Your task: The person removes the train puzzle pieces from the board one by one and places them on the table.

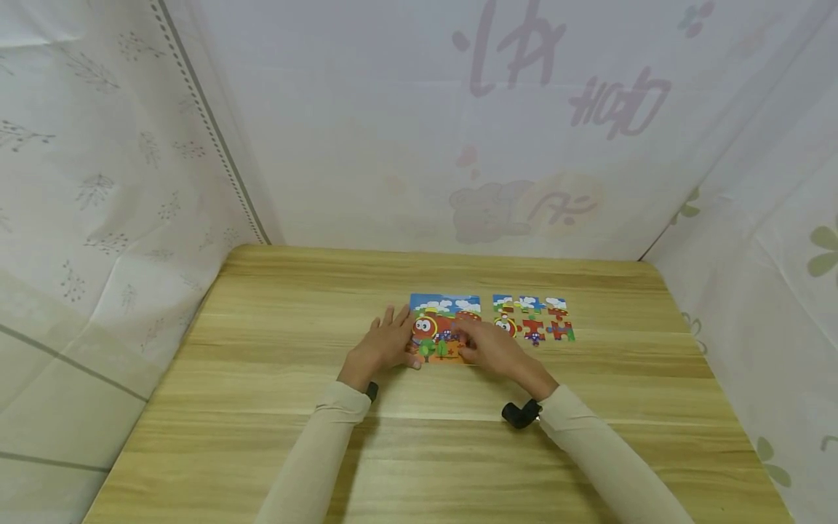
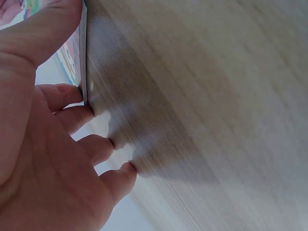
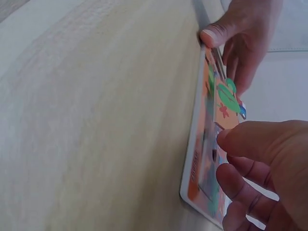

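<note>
A puzzle board (image 1: 447, 302) with a cartoon scene of clouds, a red big-eyed figure and trees lies flat on the wooden table. At its left side rests my left hand (image 1: 382, 343), fingers spread along the edge and thumb by the near left corner. Over the board's right part, my right hand (image 1: 494, 349) pinches an orange puzzle piece (image 3: 226, 107) printed with a green tree and a red star. That piece is raised and tilted above the board; the fingers behind it are partly hidden. The right hand covers part of the picture.
Several loose puzzle pieces (image 1: 533, 331) lie in rows right of the board, some close to the right hand. The wooden table (image 1: 294, 291) meets printed cloth walls (image 1: 366, 145) at the back and sides. A black wrist camera (image 1: 520, 415) sits at the right wrist.
</note>
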Available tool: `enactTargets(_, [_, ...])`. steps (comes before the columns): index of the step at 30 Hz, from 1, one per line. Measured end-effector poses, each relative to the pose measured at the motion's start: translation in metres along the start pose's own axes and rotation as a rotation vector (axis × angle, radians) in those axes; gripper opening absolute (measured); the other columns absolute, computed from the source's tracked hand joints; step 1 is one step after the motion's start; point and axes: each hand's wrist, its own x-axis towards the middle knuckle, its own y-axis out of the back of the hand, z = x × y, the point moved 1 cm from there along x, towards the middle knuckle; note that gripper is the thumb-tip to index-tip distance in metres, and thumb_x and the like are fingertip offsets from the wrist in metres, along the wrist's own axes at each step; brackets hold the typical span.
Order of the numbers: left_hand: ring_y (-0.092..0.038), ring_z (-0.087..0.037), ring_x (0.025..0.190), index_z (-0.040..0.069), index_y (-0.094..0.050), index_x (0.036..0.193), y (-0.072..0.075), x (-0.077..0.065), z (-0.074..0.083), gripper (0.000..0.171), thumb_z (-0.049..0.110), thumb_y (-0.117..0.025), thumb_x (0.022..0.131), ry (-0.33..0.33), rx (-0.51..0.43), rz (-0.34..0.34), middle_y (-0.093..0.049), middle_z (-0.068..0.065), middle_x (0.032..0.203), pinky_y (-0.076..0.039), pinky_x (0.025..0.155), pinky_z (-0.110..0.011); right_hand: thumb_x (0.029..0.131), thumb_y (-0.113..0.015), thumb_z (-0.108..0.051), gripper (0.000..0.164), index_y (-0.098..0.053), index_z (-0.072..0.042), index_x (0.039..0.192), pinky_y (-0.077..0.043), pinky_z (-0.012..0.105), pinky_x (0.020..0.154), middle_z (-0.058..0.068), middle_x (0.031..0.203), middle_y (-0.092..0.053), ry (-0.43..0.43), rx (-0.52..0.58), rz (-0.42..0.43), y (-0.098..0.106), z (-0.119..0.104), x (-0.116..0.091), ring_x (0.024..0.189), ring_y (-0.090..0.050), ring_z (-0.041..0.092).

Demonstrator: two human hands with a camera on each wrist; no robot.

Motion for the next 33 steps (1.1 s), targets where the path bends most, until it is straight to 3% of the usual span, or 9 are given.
enactTargets(5, [-0.002, -0.043, 0.152, 0.006, -0.019, 0.159, 0.000, 0.000, 0.000, 0.102, 0.047, -0.074, 0.083, -0.002, 0.011, 0.000, -0.009, -0.016, 0.166, -0.013, 0.119, -0.061, 0.092, -0.068, -0.014, 0.037, -0.064, -0.016, 0.129, -0.042, 0.024, 0.056, -0.010, 0.086, -0.060, -0.032, 0.036, -0.002, 0.007, 0.010, -0.006, 0.064, -0.051, 0.007])
enactTargets(14, [-0.002, -0.042, 0.152, 0.005, -0.018, 0.159, 0.000, 0.002, -0.001, 0.102, 0.047, -0.073, 0.084, 0.006, 0.021, 0.002, -0.008, -0.015, 0.166, -0.013, 0.120, -0.060, 0.093, -0.071, -0.018, 0.031, -0.066, -0.016, 0.123, -0.049, 0.026, 0.064, -0.008, 0.093, -0.065, -0.069, 0.025, 0.002, 0.018, 0.036, -0.023, 0.078, -0.060, 0.006])
enactTargets(21, [-0.001, -0.042, 0.152, 0.006, -0.017, 0.159, 0.000, 0.001, -0.001, 0.102, 0.048, -0.072, 0.084, 0.000, 0.026, -0.001, -0.008, -0.016, 0.166, -0.014, 0.119, -0.061, 0.092, -0.071, -0.015, 0.026, -0.069, -0.012, 0.117, -0.049, 0.026, 0.064, -0.006, 0.091, -0.065, -0.053, -0.006, 0.021, 0.027, 0.049, -0.037, 0.077, -0.060, 0.007])
enactTargets(33, [-0.003, -0.043, 0.152, 0.004, -0.016, 0.159, -0.002, 0.002, -0.001, 0.102, 0.050, -0.070, 0.085, -0.012, 0.040, -0.003, -0.008, -0.017, 0.166, -0.015, 0.119, -0.061, 0.091, -0.072, -0.014, 0.030, -0.068, -0.011, 0.120, -0.052, 0.030, 0.072, -0.004, 0.097, -0.066, -0.093, 0.053, 0.000, 0.037, 0.068, -0.058, 0.085, -0.062, 0.010])
